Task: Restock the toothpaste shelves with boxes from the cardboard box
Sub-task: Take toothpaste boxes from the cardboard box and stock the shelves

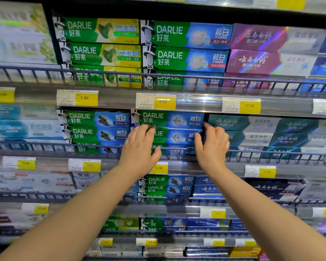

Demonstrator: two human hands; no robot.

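Fingers (pixel 149 132) of my left hand (pixel 139 147) lie nearly straight, pressed flat on the left end of the blue-green Darlie box (pixel 177 137), gripping nothing. My right hand (pixel 212 146) curls its fingers round the right end of the same box, thumb on its face. The box sits second in its stack, behind the wire rail (pixel 271 153), above the 12.90 price tag (pixel 158 168).

- A shop: tiers of shelves (pixel 36 97) fill the view from top to bottom.
- Toothpaste boxes (pixel 102 31) lie stacked in blocks of one kind, fronts facing out.
- Yellow price tags (pixel 165 102) reading 7.50, 9.00, 17.00 and 12.90 sit in clear strips (pixel 198 103) on the shelf edges.
- Wire rails (pixel 282 85) run along each shelf front.
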